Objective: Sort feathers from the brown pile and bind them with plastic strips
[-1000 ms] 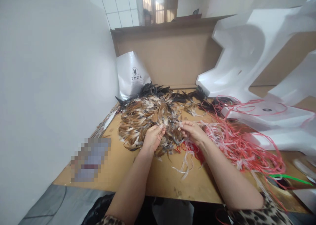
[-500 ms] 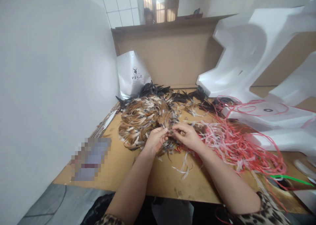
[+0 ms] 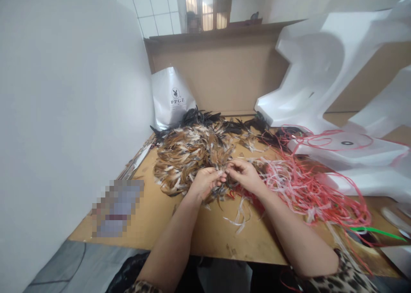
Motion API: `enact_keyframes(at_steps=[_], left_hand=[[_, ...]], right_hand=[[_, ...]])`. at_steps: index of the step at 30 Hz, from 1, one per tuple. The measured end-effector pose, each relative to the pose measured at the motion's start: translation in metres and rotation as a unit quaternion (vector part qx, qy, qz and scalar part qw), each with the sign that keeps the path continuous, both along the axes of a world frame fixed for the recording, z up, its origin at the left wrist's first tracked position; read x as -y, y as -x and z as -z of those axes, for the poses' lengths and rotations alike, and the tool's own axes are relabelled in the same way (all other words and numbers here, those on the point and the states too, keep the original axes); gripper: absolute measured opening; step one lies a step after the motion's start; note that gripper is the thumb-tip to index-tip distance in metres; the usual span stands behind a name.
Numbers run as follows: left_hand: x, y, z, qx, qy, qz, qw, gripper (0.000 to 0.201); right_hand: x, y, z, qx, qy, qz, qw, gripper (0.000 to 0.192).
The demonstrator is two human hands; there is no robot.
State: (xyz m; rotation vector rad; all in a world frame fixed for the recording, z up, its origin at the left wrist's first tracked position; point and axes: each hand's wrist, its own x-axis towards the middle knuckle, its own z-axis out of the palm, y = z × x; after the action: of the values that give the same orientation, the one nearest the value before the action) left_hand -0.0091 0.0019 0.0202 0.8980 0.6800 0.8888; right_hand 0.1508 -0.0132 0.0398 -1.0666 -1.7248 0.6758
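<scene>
My left hand (image 3: 207, 182) is closed in a pinch, thumb against fingers, at the near right side of a heap of brown and cream feathers (image 3: 176, 160). Close beside it, my right hand (image 3: 245, 175) pinches too, its fingertips almost meeting the left ones. A small bunch of brown feathers (image 3: 220, 153) fans out just beyond the fingertips, its base between both hands. The exact grip on the quills is too small to see. Right of my right hand lies a tangle of pink and white plastic strips (image 3: 305, 190).
Black feathers (image 3: 201, 116) lie behind the heap, before a white bag (image 3: 170, 100). A cardboard panel (image 3: 224, 70) closes off the table's back. White foam pieces (image 3: 311, 70) stand at the right. A white wall (image 3: 80, 91) borders the left. A green strip (image 3: 379, 233) lies at lower right.
My fingertips have shifted slightly, with the left fingers a little further right and lower. Both hands stay at the base of the feather bunch.
</scene>
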Motion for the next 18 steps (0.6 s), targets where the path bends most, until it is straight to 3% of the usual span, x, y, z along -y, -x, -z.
enact_keyframes(at_steps=[8,18], left_hand=[[0.0022,0.0024,-0.0029,0.032,0.048,0.073,0.996,0.017],[0.0005,0.0034,0.0002,0.07,0.085,0.097,0.989,0.013]], right_hand=[[-0.0006,-0.0022,0.0024,-0.067,0.07,-0.055,0.994,0.016],[0.0004,0.0004,0.0032,-0.106,0.109,-0.071,0.986,0.015]])
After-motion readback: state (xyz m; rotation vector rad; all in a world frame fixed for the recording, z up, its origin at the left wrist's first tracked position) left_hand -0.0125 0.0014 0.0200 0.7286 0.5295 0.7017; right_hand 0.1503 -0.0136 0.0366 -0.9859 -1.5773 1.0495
